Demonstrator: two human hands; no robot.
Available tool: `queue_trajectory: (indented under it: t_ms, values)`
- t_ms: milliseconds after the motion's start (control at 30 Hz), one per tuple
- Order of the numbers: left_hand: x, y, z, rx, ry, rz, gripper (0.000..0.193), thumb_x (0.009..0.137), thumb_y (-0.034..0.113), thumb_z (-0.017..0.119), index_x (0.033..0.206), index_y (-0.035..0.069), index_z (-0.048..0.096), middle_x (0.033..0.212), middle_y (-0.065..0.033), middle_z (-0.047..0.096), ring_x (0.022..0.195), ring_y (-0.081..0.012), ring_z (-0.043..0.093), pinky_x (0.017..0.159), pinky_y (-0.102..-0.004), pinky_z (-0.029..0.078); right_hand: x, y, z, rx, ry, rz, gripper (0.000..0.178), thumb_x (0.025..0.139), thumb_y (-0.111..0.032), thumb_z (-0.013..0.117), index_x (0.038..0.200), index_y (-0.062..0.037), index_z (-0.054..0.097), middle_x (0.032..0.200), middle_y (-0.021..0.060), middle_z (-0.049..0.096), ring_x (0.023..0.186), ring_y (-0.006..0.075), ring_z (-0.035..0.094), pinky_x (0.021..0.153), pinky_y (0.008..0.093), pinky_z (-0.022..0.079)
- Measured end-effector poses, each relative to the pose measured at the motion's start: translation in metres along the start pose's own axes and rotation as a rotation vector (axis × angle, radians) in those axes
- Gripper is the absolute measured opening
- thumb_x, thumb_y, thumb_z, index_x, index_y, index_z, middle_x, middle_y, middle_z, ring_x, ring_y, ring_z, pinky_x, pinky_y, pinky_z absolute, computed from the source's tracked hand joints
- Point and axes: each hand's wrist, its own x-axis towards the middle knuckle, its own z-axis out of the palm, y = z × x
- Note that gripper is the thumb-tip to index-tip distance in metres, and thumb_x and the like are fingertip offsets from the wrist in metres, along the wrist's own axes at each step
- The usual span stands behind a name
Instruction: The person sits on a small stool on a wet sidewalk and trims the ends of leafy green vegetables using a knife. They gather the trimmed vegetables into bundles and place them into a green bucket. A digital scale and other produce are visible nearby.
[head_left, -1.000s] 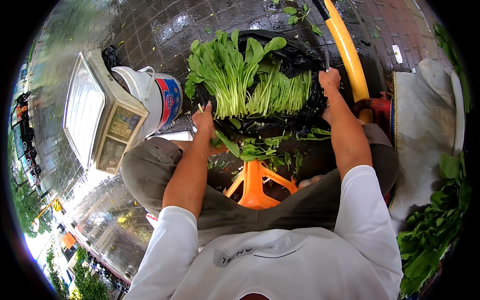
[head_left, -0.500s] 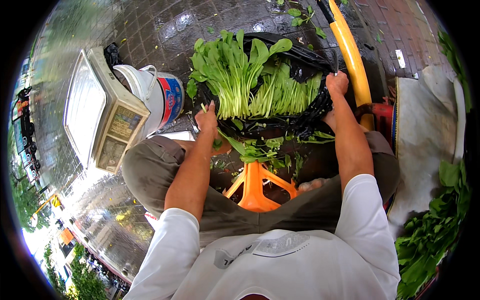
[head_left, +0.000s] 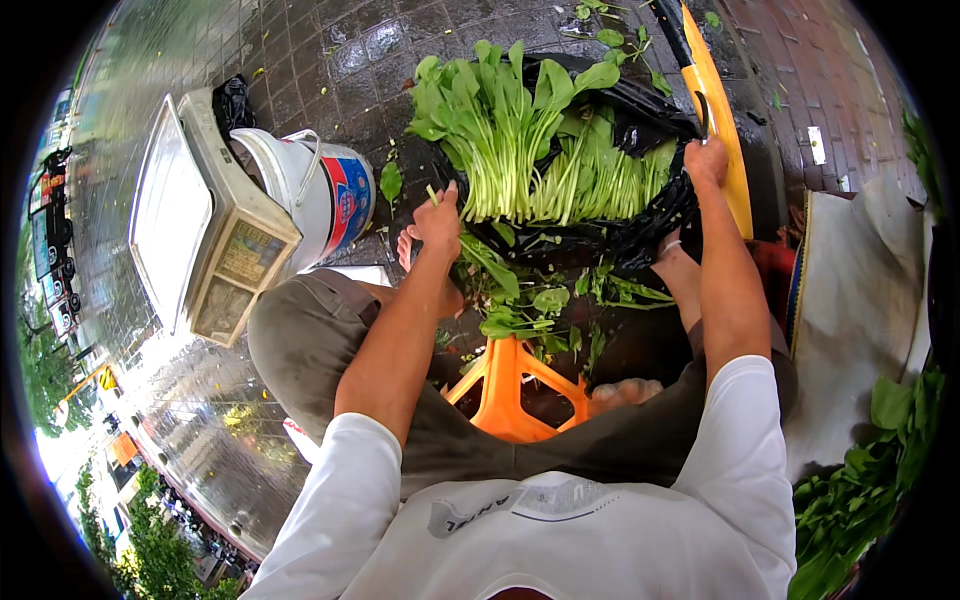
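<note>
Well apart, the left hand [head_left: 436, 220] pinches a green stem [head_left: 432, 195] and the right hand [head_left: 706, 161] grips a thin dark thing [head_left: 704, 112]. Leafy greens [head_left: 505, 150] lie between them on a black plastic bag [head_left: 668, 220].

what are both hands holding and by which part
The left hand holds a pale green stem, one end sticking out of the fist. The right hand grips the lower end of a thin, dark, curved thing; what it is cannot be told.
</note>
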Motion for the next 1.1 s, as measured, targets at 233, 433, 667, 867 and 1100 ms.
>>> queue_trajectory:
  t_ms: [233, 433, 667, 867, 1100]
  values:
    - [0.012, 0.040, 0.051, -0.056, -0.069, -0.033, 0.040, 0.084, 0.020, 0.073, 0.113, -0.003, 0.059, 0.059, 0.0036, 0.041, 0.042, -0.0095, 0.031, 0.040, -0.0273, 0.025, 0.034, 0.011, -0.002, -0.025, 0.068, -0.030, 0.029, 0.083, -0.027, 0.060, 0.097, -0.0024, 0.067, 0.097, 0.0238, 0.066, 0.093, 0.0429, 0.063, 0.081, 0.0496, 0.049]
    - [0.026, 0.038, 0.051, 0.100, -0.095, 0.084, 0.041, 0.085, 0.023, 0.072, 0.112, -0.005, 0.060, 0.060, 0.0010, 0.047, 0.044, -0.0096, 0.035, 0.041, -0.0293, 0.028, 0.030, 0.009, -0.014, -0.061, -0.023, -0.050, 0.034, 0.086, -0.031, 0.060, 0.105, -0.0029, 0.064, 0.106, 0.0233, 0.064, 0.101, 0.0413, 0.061, 0.085, 0.0488, 0.049]
    - [0.028, 0.043, 0.029, 0.296, -0.054, 0.453, 0.033, 0.090, 0.027, 0.063, 0.092, -0.006, 0.065, 0.074, -0.0067, 0.063, 0.057, -0.0140, 0.061, 0.052, -0.0275, 0.049, -0.005, -0.024, -0.044, 0.023, 0.034, -0.143, 0.042, 0.082, -0.036, 0.067, 0.108, -0.0025, 0.063, 0.108, 0.0216, 0.064, 0.102, 0.0393, 0.061, 0.088, 0.0461, 0.047]
    - [-0.048, 0.135, 0.018, 0.341, -0.280, 0.576, 0.041, 0.086, 0.035, 0.055, 0.088, -0.004, 0.066, 0.079, -0.0092, 0.065, 0.062, -0.0172, 0.067, 0.044, -0.0250, 0.039, -0.050, -0.088, -0.065, 0.331, -0.028, -0.350, 0.034, 0.079, -0.033, 0.068, 0.097, -0.0046, 0.068, 0.091, 0.0189, 0.068, 0.088, 0.0356, 0.066, 0.079, 0.0421, 0.050]
    - [-0.131, 0.195, -0.034, 0.099, -0.701, 0.597, 0.041, 0.087, 0.037, 0.045, 0.105, 0.002, 0.055, 0.093, -0.0119, 0.060, 0.074, -0.0181, 0.064, 0.039, -0.0218, 0.030, -0.136, -0.158, -0.132, 0.676, -0.398, -0.546, 0.031, 0.086, -0.033, 0.060, 0.093, -0.0026, 0.060, 0.066, 0.0061, 0.058, 0.061, 0.0172, 0.054, 0.057, 0.0333, 0.041]
